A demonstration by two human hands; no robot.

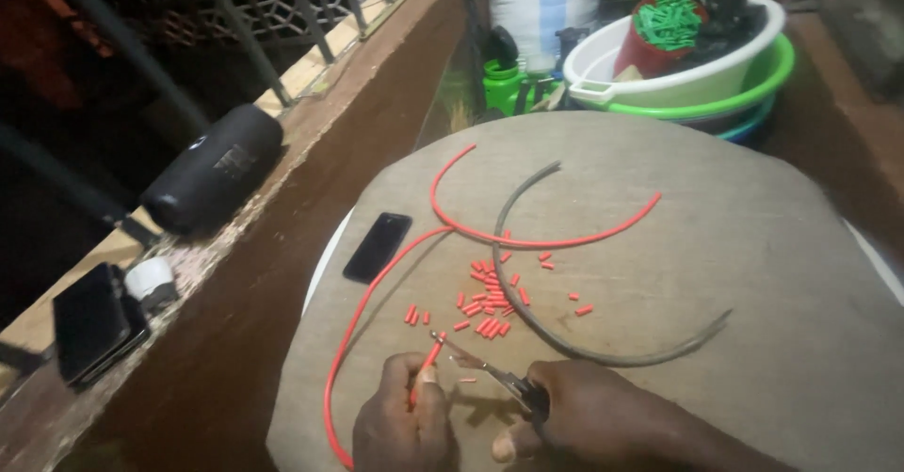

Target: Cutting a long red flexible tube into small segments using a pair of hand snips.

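My left hand (403, 422) pinches the end of a red cable (363, 307) near the near edge of the round brown work surface (753, 274), fingers closed around it. My right hand (584, 416) is closed on a pair of cutters (485, 370), whose tip touches the cable end just beyond my left fingers. The cable runs left in a long loop, then curves far and right across the surface. Just beyond the cutters lies a scatter of short red cut pieces (490, 303), crossed by a grey cable (565, 340). A black phone (378, 246) lies to the far left of them. Stacked basins (697, 77) stand at the far side.
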